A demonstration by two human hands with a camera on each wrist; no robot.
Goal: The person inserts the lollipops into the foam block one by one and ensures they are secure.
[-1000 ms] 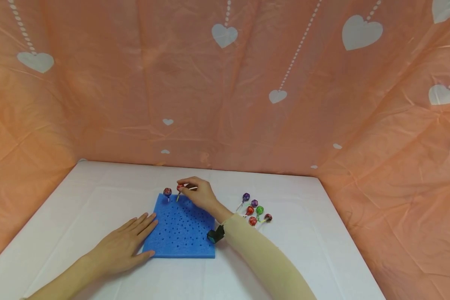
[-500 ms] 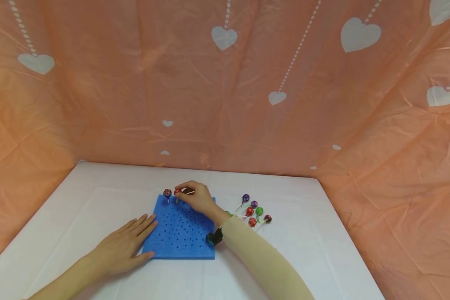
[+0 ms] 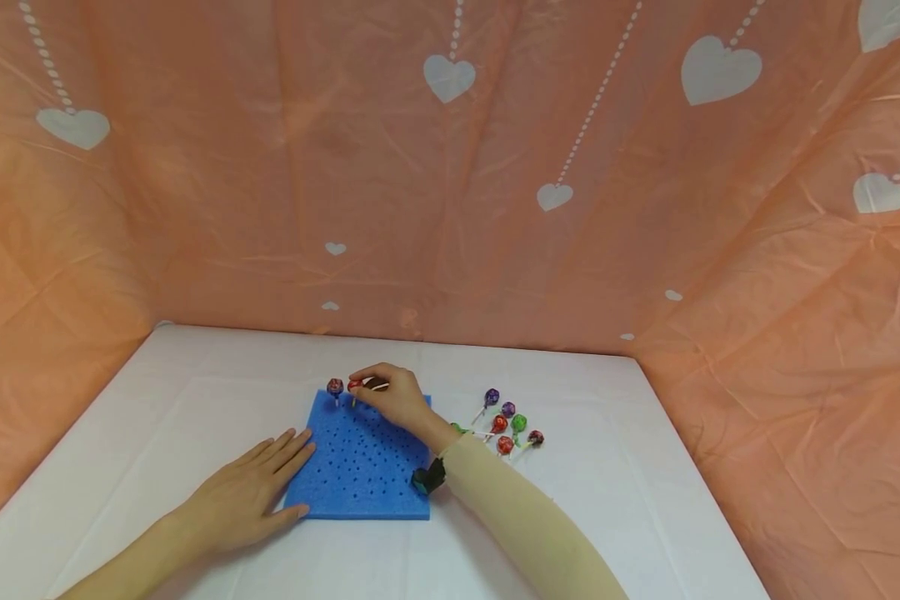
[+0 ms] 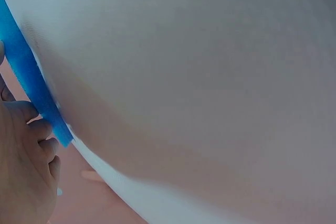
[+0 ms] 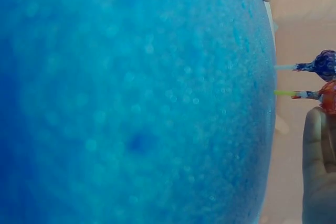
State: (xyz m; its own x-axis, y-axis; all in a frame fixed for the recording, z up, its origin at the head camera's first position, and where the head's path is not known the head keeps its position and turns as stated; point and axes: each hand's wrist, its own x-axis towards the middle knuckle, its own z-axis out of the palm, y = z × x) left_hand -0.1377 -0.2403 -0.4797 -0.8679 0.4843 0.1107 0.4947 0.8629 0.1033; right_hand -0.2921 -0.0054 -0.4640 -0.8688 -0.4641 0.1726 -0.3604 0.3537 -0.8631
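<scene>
Red lollipop (image 3: 355, 386): had come down and slightly left since a second earlier; its yellow stick (image 5: 285, 93) met the blue foam board (image 3: 345, 487) near the far edge.
Right hand (image 3: 399, 397): its grip was pinching the wrapped head of that lollipop between thumb and fingers, above the board.
Stick end: seemed set into the foam, though the blurred right wrist view left its depth uncertain.
Left hand (image 3: 243, 492): lay palm down with its grip relaxed, fingers extended onto the board's left edge.
Foam: rested flat on the white surface (image 3: 592, 517), dotted with small dark holes.
Purple lollipop (image 3: 335, 386): stood upright near the board's far left corner, just left of the red one.
Loose lollipops (image 3: 499, 423): lay clustered right of the board in purple, red and green wrappers, beyond the beige sleeve (image 3: 525, 508).
Curtain (image 3: 450, 183): hung behind, orange with pale hearts.
</scene>
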